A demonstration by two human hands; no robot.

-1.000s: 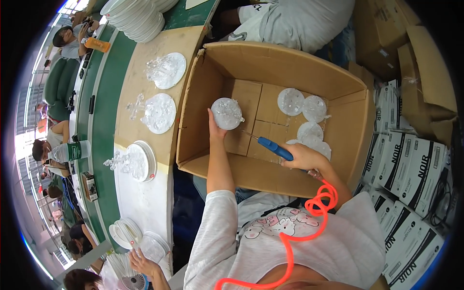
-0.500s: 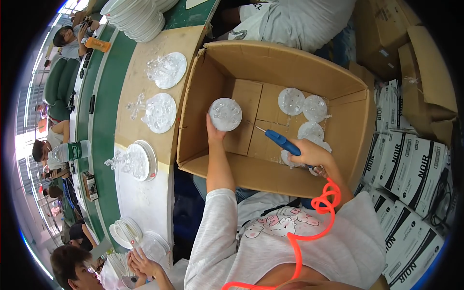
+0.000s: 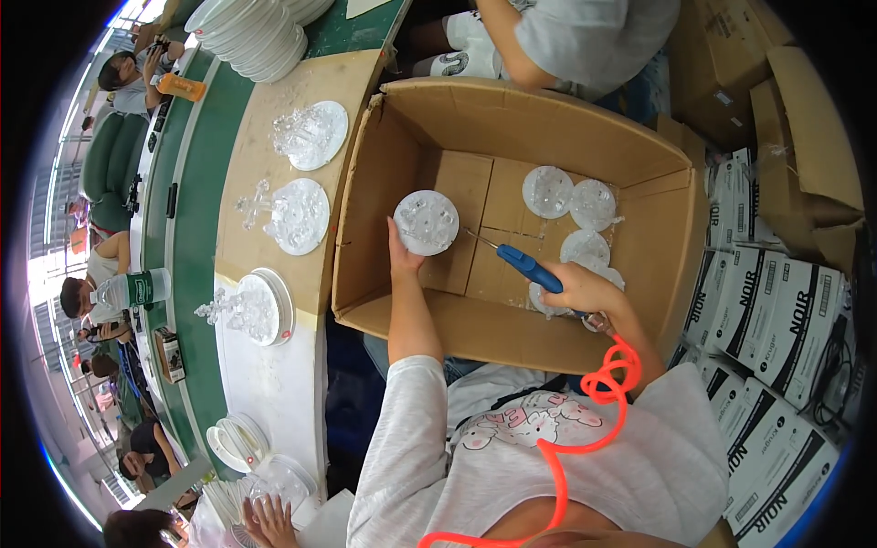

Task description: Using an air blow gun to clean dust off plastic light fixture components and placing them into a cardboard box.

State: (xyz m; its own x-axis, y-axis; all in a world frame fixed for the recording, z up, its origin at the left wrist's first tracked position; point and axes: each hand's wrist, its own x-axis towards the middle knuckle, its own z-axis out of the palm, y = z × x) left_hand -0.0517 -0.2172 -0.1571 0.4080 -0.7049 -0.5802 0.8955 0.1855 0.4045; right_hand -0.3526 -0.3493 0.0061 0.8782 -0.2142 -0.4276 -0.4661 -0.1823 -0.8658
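My left hand (image 3: 402, 258) grips the edge of a round white disc with clear bits on its face (image 3: 427, 222), raised inside a large cardboard box (image 3: 512, 342). In my right hand (image 3: 585, 290) is a blue air blow gun (image 3: 527, 267). Its thin metal nozzle points left at the disc, with a small gap between them. A coiled orange-red air hose (image 3: 603, 382) runs from the gun's end down over my shirt. Several similar discs (image 3: 548, 192) lie on the right part of the box floor, some partly hidden behind my right hand.
On the bench left of the box are more discs with clear pieces (image 3: 301, 216) and a tall stack of white plates (image 3: 247, 41). A co-worker's hands (image 3: 268, 521) are at the lower left; another person sits beyond the box. Printed cartons (image 3: 772, 329) are piled on the right.
The held disc and the blow gun have shifted only slightly. The co-worker at lower left has lowered their head and moved their hands; the person beyond the box now shows a bare arm.
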